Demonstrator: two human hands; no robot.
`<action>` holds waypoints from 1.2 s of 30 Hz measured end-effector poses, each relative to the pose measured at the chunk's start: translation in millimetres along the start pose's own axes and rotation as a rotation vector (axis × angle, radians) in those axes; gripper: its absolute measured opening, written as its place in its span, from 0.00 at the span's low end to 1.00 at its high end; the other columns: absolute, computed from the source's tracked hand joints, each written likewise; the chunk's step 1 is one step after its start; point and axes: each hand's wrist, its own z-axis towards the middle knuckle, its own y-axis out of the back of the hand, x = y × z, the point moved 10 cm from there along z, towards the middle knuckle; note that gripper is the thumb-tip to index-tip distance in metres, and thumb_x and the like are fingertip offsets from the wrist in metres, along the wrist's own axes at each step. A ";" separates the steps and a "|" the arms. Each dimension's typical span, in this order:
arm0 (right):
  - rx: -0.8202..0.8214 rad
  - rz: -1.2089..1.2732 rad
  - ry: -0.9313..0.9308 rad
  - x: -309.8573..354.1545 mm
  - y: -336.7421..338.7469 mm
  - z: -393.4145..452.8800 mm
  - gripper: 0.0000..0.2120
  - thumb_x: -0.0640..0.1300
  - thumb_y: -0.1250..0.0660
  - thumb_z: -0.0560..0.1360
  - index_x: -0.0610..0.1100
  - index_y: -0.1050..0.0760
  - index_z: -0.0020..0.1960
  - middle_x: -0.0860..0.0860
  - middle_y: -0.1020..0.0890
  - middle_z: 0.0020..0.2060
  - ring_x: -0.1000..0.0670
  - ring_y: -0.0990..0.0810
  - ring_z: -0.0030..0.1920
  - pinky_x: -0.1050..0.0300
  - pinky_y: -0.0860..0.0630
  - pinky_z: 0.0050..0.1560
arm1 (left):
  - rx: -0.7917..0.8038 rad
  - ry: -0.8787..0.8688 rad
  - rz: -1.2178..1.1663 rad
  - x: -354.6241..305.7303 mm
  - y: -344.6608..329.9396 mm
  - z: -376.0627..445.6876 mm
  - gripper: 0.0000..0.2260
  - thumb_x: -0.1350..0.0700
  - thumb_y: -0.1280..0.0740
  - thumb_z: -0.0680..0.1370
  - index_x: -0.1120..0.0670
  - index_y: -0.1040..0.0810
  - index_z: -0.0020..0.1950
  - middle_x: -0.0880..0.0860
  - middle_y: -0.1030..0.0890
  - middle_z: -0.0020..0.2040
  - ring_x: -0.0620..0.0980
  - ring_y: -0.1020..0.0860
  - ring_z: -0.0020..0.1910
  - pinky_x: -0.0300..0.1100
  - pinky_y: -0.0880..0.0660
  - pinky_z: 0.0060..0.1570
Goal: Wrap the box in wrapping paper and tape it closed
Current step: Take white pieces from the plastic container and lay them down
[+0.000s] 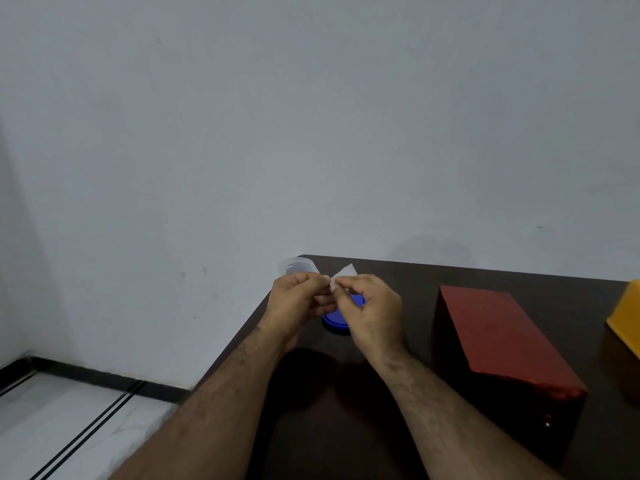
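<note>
A box wrapped in red paper (502, 337) lies on the dark table (398, 427), to the right of both hands. My left hand (298, 299) grips a clear tape roll (296, 265), most of it hidden behind the fingers. My right hand (370, 306) pinches the free strip of clear tape (343, 273), which sticks up between the two hands above the table's far left corner.
A blue round lid (334, 322) lies on the table just under the hands. A yellow object (627, 317) sits at the right edge of view. The table's left edge drops to a white tiled floor (69, 417). A plain wall stands behind.
</note>
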 end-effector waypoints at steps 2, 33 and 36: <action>-0.015 0.021 -0.048 -5.4 0.4 0.3 0.07 0.47 0.21 0.76 0.49 0.12 0.53 0.59 0.15 0.45 0.61 0.17 0.47 0.71 0.23 0.49 | 0.022 -0.010 0.013 -0.6 -3.4 -0.4 0.08 0.65 0.32 0.81 0.68 0.16 0.48 0.66 0.18 0.42 0.55 0.16 0.42 0.48 0.17 0.48; -0.350 -0.034 -0.722 -55.6 70.4 -45.7 0.04 0.42 0.31 0.76 0.45 0.20 0.43 0.52 0.18 0.37 0.53 0.19 0.38 0.59 0.29 0.33 | -0.156 0.006 -0.144 1.4 11.2 14.9 0.08 0.62 0.33 0.85 0.59 0.19 0.47 0.54 0.23 0.35 0.54 0.22 0.40 0.51 0.17 0.52; -0.314 -0.160 -0.727 -45.8 77.7 -51.7 0.07 0.40 0.32 0.78 0.47 0.21 0.42 0.53 0.17 0.39 0.51 0.17 0.41 0.59 0.23 0.35 | -0.160 0.012 -0.211 -0.2 14.2 13.1 0.07 0.63 0.34 0.84 0.62 0.18 0.51 0.56 0.19 0.36 0.54 0.20 0.40 0.56 0.19 0.57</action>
